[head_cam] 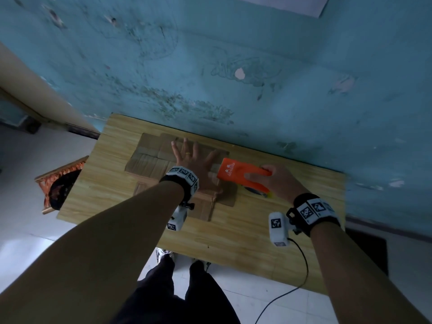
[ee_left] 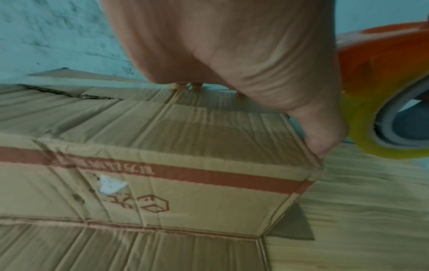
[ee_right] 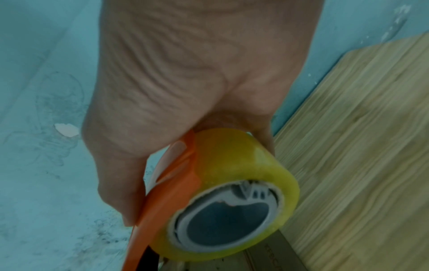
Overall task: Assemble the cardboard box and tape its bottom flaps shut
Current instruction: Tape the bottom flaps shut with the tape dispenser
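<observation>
Sitting on the wooden surface (head_cam: 245,230) close to the blue wall (head_cam: 233,54), the cardboard box (head_cam: 149,160) stands with its folded flaps facing up and its lower flaps splayed out flat on the wood around it. A red printed band and a small cube logo run along its near side wall in the left wrist view, upside down to that camera, beside a torn white patch. The left hand (head_cam: 194,160) lies flat on top of the box, fingers straight and spread, palm pressing the flaps down; a ring shows on one finger. Just beside it, at the box's right edge, the right hand (head_cam: 278,181) has its fingers and thumb wrapped around an orange tape dispenser (head_cam: 236,171), whose front end touches or overlaps the top of the box next to the left thumb. The dispenser carries a yellowish roll of clear tape (ee_right: 230,176) on a grey core, seen end-on from the right wrist. Both wrists wear black bands with black-and-white marker tags and a white camera unit; a black cable (head_cam: 301,265) trails from the right one over the near edge. Off the left end of the surface stands an orange woven basket (head_cam: 60,181) on the pale tiled floor (head_cam: 35,230).
</observation>
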`<state>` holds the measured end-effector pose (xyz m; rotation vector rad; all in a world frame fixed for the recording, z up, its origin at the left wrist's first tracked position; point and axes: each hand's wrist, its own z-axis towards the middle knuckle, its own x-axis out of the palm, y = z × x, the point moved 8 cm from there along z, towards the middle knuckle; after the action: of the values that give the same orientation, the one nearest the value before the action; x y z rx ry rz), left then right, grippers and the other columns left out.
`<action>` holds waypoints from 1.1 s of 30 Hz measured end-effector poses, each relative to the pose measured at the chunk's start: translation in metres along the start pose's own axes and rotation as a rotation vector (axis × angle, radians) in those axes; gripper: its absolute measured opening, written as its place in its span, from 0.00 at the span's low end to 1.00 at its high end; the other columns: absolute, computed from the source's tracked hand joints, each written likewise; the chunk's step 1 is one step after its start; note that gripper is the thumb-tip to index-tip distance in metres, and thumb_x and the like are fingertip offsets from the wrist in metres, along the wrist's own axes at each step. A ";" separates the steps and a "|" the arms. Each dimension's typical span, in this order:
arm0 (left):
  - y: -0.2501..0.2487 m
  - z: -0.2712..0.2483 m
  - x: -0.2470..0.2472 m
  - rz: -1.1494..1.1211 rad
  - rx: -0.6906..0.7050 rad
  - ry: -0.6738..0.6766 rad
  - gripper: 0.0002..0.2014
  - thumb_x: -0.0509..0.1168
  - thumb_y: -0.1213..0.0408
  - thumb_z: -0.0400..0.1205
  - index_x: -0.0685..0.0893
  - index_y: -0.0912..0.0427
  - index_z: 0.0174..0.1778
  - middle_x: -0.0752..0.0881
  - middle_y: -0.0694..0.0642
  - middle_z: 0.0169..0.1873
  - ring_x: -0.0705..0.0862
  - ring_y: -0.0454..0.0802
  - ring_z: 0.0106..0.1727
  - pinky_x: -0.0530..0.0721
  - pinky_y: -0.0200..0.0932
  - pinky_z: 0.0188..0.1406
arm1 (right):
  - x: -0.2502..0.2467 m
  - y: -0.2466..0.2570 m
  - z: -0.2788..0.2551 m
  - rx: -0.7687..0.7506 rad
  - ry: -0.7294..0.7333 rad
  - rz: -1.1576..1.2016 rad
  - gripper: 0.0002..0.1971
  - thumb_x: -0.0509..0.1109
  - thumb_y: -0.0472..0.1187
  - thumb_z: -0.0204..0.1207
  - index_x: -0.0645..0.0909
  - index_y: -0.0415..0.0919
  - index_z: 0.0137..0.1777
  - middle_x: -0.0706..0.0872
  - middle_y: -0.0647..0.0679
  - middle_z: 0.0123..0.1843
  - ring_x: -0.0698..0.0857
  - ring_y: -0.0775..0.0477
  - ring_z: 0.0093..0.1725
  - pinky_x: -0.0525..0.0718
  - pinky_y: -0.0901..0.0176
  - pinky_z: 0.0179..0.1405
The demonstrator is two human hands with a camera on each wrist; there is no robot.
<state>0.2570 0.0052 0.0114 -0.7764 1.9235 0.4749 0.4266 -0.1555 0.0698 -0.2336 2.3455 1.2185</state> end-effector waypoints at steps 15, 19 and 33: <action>0.002 -0.003 -0.001 0.036 0.011 0.019 0.66 0.56 0.09 0.57 0.35 0.29 0.88 0.39 0.69 0.91 0.35 0.82 0.88 0.33 0.90 0.76 | -0.037 -0.044 -0.021 0.053 -0.086 0.012 0.17 0.80 0.58 0.77 0.91 0.42 0.48 0.94 0.43 0.41 0.94 0.40 0.38 0.87 0.55 0.38; 0.001 -0.003 -0.002 0.039 0.007 0.022 0.67 0.58 0.09 0.56 0.37 0.30 0.89 0.40 0.70 0.91 0.35 0.82 0.88 0.33 0.90 0.77 | -0.035 -0.046 -0.018 0.061 -0.086 -0.008 0.16 0.81 0.57 0.76 0.90 0.43 0.47 0.94 0.43 0.40 0.93 0.43 0.35 0.88 0.56 0.35; 0.003 0.002 0.000 0.014 0.002 0.044 0.68 0.53 0.06 0.52 0.37 0.28 0.88 0.39 0.70 0.91 0.33 0.82 0.87 0.29 0.87 0.77 | -0.006 -0.062 0.004 0.164 -0.074 -0.190 0.20 0.78 0.65 0.73 0.89 0.48 0.48 0.93 0.47 0.42 0.93 0.47 0.37 0.92 0.51 0.39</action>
<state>0.2556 0.0086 0.0107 -0.7782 1.9707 0.4686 0.4553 -0.1894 0.0262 -0.3414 2.2856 0.9252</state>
